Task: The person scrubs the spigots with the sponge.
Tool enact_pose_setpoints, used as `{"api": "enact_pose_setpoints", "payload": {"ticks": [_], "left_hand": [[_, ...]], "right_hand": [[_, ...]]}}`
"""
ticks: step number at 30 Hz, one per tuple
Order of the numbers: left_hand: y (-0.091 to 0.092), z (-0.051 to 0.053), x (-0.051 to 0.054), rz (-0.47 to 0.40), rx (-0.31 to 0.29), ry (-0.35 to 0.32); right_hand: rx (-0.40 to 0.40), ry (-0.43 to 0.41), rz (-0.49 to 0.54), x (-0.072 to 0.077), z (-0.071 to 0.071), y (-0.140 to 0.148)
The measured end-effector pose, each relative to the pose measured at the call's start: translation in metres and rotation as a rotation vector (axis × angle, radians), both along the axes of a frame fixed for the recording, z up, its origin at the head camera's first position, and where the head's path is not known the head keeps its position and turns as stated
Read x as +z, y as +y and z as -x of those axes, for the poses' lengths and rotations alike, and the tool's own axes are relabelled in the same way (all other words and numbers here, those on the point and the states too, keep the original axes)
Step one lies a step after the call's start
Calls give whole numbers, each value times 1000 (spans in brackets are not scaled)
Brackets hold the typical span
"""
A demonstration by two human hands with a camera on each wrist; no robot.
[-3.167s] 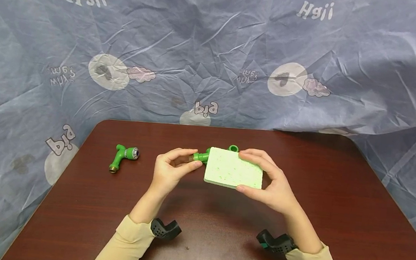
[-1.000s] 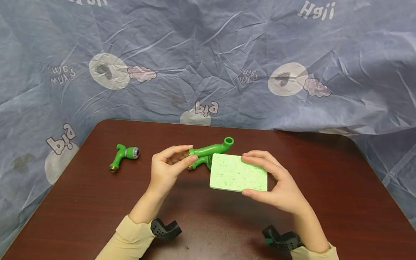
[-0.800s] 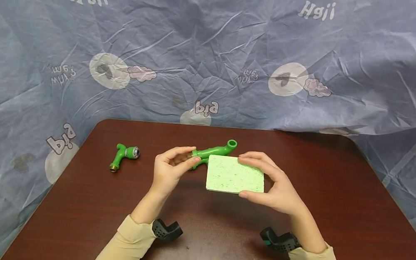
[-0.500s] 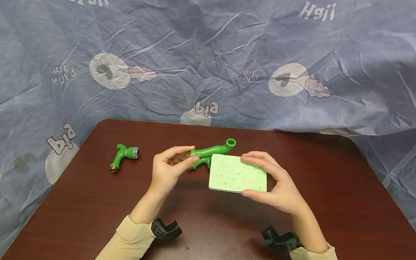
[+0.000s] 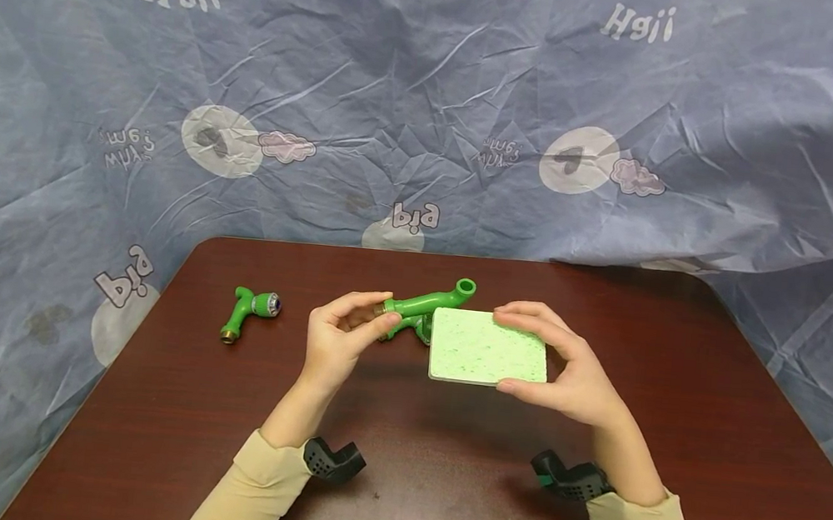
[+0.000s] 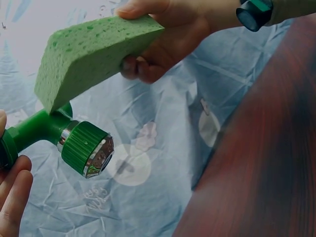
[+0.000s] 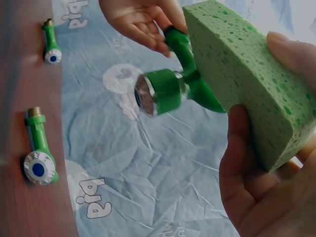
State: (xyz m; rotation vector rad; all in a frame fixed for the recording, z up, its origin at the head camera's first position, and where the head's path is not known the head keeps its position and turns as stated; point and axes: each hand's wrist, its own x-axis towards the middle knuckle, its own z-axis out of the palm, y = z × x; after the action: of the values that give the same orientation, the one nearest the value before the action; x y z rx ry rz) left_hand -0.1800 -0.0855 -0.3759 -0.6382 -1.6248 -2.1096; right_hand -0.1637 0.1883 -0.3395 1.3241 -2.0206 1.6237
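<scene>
Two things are held, their contact not clear to me: left fingers (image 5: 363, 298) pinch a green tap (image 5: 429, 302) by its end, perhaps for leaving its body free, left of the sponge (image 5: 486, 350), which right fingers (image 5: 541, 329) grip by opposite edges.

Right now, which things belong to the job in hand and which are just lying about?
In use:
green sponge, in the right hand
held tap, in the left hand

Seemingly lying about:
second tap, on the table
third tap, partly hidden in the head view
</scene>
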Motion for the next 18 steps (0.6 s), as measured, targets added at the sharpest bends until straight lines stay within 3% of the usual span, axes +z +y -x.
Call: {"api": "enact_pose_setpoints", "payload": {"ticks": [8,13,18], "left_hand": [[2,-2,2,-18,-33,-16],[4,-3,1,-18,-48,-33],[6,-2,-2,-3,-56,-34]], "right_hand": [[42,-22,140,-10,8,7],[17,-24,145,-9,4,-2],[-60,-3,100,-2,-4,-12]]}}
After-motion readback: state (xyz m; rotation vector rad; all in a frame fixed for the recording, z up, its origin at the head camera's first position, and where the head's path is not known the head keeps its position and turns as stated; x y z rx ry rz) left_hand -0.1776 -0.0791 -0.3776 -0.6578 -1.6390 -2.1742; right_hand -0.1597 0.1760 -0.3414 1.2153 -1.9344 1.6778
